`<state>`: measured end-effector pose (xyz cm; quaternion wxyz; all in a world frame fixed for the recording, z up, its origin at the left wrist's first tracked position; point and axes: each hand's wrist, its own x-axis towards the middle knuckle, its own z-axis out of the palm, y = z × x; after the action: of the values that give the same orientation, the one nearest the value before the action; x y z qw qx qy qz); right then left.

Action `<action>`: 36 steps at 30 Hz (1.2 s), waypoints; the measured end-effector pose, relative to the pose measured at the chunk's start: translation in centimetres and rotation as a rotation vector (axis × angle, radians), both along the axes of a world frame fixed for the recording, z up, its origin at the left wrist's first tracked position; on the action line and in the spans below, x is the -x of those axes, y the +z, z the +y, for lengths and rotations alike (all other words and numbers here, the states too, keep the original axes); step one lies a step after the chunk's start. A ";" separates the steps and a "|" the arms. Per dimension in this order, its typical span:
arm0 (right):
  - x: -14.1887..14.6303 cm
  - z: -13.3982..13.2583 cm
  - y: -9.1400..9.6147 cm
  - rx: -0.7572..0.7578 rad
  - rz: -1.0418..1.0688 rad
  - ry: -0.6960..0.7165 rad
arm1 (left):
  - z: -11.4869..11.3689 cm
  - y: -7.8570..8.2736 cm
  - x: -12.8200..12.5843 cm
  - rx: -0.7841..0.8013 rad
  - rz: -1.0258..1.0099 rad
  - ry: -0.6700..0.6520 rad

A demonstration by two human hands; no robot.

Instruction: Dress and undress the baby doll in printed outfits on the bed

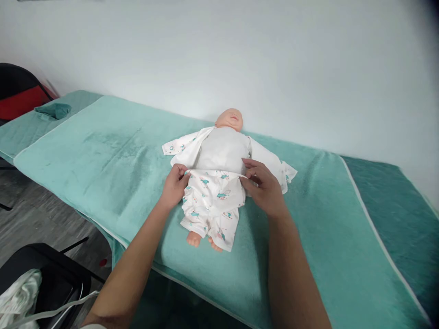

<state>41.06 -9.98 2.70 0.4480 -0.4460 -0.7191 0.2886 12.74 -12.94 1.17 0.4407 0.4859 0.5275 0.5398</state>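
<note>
Green-covered bed (103,151), doll (222,148) face-up on it, left hand (174,186) pinching the printed pants (214,196) at the waist, right hand (263,186) curled at the other corner, grip unclear: uneven pull could skew them or snag the open jacket (267,157).

My left forearm (135,260) and right forearm (291,265) slant inward from the near side. My left hand (175,183) pinches, fingers curled; my right hand (262,186) pinches too, its far finger pointing left.
</note>
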 end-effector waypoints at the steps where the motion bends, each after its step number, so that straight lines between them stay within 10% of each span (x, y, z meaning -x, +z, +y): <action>1: 0.2 0.3 -0.3 0.027 0.054 -0.034 | 0.9 0.0 -0.4 -0.024 0.069 0.052; 7: 2.0 2.1 -1.9 0.116 0.294 -0.327 | 4.6 -0.5 -2.4 -0.055 0.127 0.211; 11: 2.1 2.0 -2.0 0.159 0.204 -0.413 | 3.9 -0.8 -1.5 0.017 -0.043 -0.015; 28: -1.1 1.2 -1.4 0.508 0.116 0.199 | 2.6 -0.2 0.7 -0.006 -0.133 -0.343; 36: -0.5 1.0 -1.6 0.517 0.121 0.135 | 2.8 0.0 0.7 -0.055 0.002 -0.363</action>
<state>41.60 -8.94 1.15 0.3411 -0.4784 -0.6215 0.5182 12.01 -10.16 1.18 0.5167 0.5856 0.4168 0.4651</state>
